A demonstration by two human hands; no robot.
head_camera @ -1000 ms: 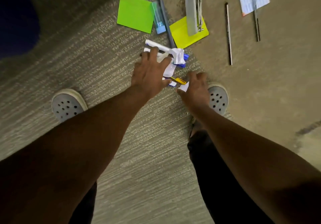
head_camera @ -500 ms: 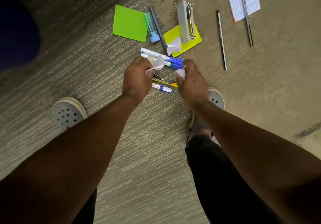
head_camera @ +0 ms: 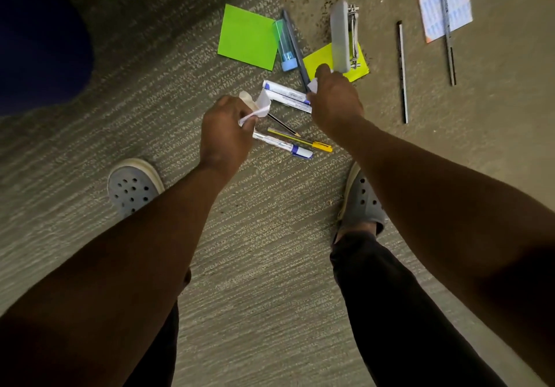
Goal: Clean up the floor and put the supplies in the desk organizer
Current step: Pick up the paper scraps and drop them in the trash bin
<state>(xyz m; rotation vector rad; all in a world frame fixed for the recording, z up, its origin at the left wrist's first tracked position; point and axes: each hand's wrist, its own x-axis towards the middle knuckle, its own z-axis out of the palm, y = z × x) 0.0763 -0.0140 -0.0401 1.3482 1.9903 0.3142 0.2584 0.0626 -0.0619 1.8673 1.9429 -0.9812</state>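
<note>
Supplies lie scattered on the carpet. My left hand is closed around crumpled paper scraps. My right hand pinches a small white paper scrap beside the yellow sticky pad. Between my hands lie two white markers, a pencil, a yellow-capped pen and a blue-capped pen. A green sticky pad, a clear tube with a blue cap, a grey pen and a grey stapler lie further off.
A thin dark stick lies to the right on the bare floor. A notepad with a dark pen across it sits at the top right. My clogs stand on either side. No desk organizer is in view.
Both hands lifted off the pile holding paper scraps. My right hand moved up to the yellow pad and took the scrap that lay there. The markers and pens are now uncovered.
</note>
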